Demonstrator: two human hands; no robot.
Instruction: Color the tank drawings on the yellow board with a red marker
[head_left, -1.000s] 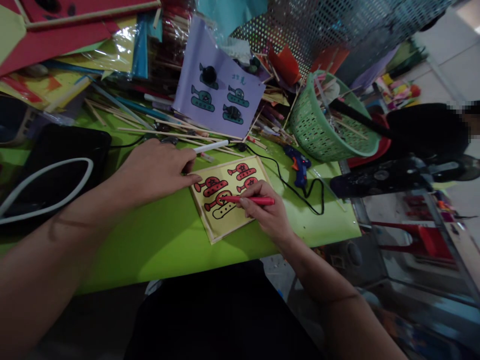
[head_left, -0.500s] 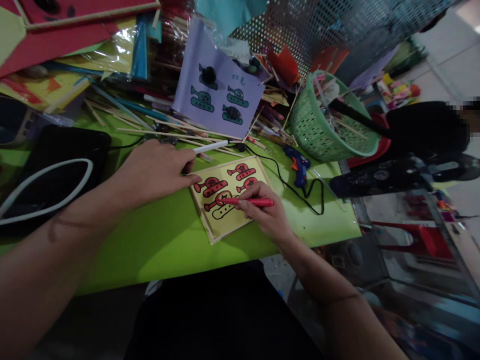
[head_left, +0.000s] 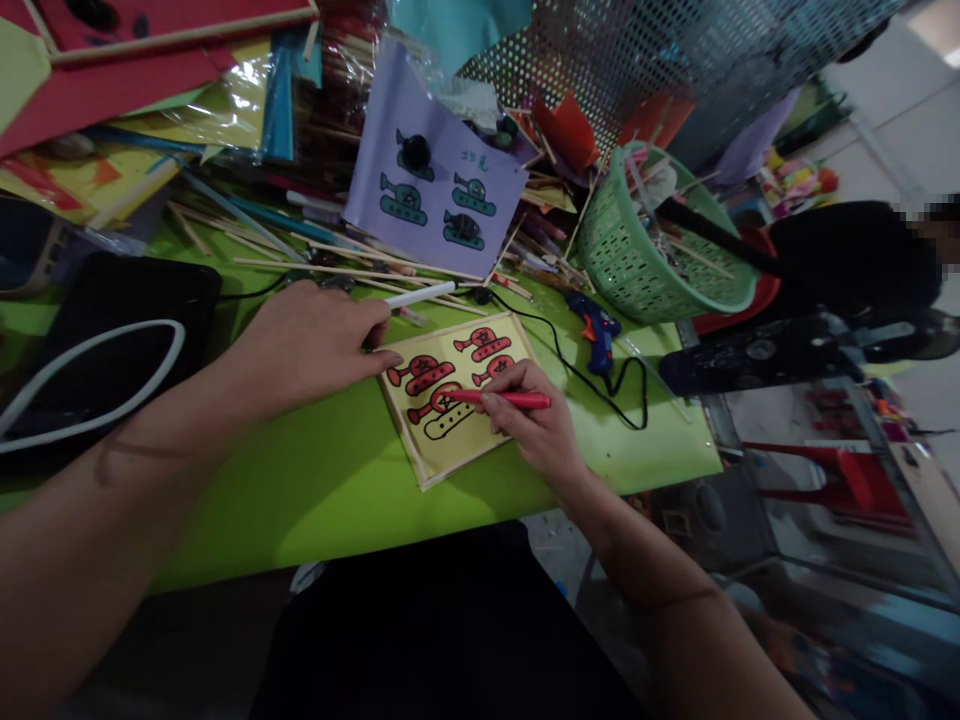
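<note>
My right hand is closed round a red marker, its tip on a yellow card edged with thin wooden sticks. Several black-outlined tank drawings cover the card; most are filled in red, and the lowest left tank is partly red with its track still yellow. My left hand has a white pen between its curled fingers. Its thumb is stretched out and rests at the card's upper left corner. The tips of the other left fingers are hidden.
Behind the card leans a purple sheet with green tanks. A blue glue gun and its black cord lie to the right, near a green basket. Wooden sticks lie behind; a black case is at left.
The red marker's tip has shifted slightly up on the lowest left tank, and more red shows on its turret. My left hand stays in place.
</note>
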